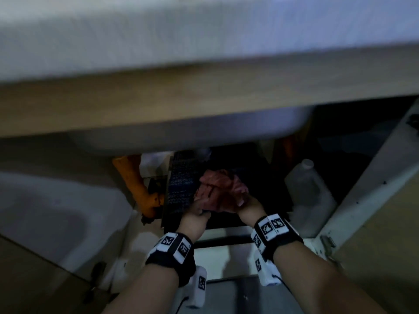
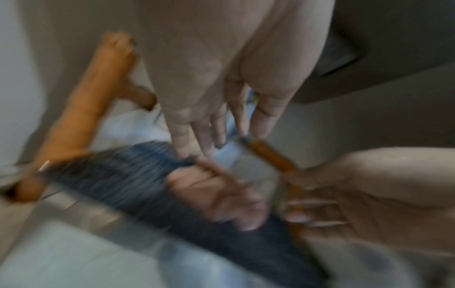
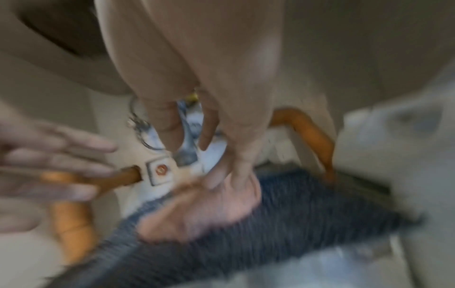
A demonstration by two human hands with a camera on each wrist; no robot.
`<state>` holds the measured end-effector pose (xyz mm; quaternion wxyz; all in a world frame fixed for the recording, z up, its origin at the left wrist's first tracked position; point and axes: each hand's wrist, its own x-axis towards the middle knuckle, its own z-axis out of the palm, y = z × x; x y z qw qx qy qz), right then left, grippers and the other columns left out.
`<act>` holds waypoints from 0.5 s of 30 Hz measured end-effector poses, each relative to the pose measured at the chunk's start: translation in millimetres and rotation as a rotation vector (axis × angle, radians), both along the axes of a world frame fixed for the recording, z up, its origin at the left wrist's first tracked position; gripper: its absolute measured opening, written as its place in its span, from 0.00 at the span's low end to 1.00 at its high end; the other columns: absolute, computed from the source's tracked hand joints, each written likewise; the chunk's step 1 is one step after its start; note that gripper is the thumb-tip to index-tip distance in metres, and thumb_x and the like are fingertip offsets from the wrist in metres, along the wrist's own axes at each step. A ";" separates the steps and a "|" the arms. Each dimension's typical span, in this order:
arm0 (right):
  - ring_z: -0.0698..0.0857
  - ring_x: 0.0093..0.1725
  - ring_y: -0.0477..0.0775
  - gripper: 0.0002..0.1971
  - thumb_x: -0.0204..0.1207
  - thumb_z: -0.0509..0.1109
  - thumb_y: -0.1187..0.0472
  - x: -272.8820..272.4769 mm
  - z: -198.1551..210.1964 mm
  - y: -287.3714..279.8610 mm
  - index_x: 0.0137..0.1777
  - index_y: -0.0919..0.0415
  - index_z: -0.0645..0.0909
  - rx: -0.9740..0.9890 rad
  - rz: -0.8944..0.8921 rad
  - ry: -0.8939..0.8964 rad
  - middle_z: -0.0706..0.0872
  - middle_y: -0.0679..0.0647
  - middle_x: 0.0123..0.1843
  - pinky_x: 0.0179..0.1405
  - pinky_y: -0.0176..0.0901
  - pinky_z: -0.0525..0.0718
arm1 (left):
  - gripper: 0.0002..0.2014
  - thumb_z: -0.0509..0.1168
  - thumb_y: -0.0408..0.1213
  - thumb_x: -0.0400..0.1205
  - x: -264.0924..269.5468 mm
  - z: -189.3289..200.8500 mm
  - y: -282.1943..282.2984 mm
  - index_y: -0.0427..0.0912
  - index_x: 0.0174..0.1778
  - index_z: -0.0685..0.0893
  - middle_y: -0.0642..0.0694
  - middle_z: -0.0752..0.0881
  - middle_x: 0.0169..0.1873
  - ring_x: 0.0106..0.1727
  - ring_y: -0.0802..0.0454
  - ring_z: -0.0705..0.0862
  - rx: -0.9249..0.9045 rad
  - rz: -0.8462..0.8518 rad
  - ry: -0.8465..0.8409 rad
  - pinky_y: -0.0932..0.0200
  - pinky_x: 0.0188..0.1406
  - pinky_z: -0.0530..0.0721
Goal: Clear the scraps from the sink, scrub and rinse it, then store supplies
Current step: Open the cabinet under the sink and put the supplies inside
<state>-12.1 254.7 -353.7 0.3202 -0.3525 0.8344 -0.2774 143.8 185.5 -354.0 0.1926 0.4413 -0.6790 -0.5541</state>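
Nearest, at the bottom of the head view: two forearms reaching into the cabinet under the sink (image 1: 192,132). At centre, a dark woven basket (image 1: 181,184), long axis running away from the camera. On it a pink cloth (image 1: 217,184), just ahead of both hands. Left hand (image 1: 199,207) and right hand (image 1: 240,202) close together, fingers straight in the wrist views, gripping nothing; right seemingly nearer the cloth.

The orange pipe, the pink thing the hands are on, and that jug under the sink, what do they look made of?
Orange pipe: probably rigid plastic, smooth and matte. Pink thing: likely soft cloth or rubber, crumpled into folds; blur leaves it open. Jug: translucent plastic, cloudy white with a screw cap.
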 end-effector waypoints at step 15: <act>0.85 0.56 0.60 0.09 0.78 0.64 0.59 35.3 286.0 146.6 0.53 0.58 0.83 0.018 0.128 0.097 0.87 0.59 0.54 0.45 0.42 0.77 | 0.10 0.62 0.41 0.81 16.7 309.4 127.2 0.56 0.56 0.83 0.56 0.84 0.56 0.56 0.57 0.83 -0.391 -0.492 -0.218 0.57 0.57 0.83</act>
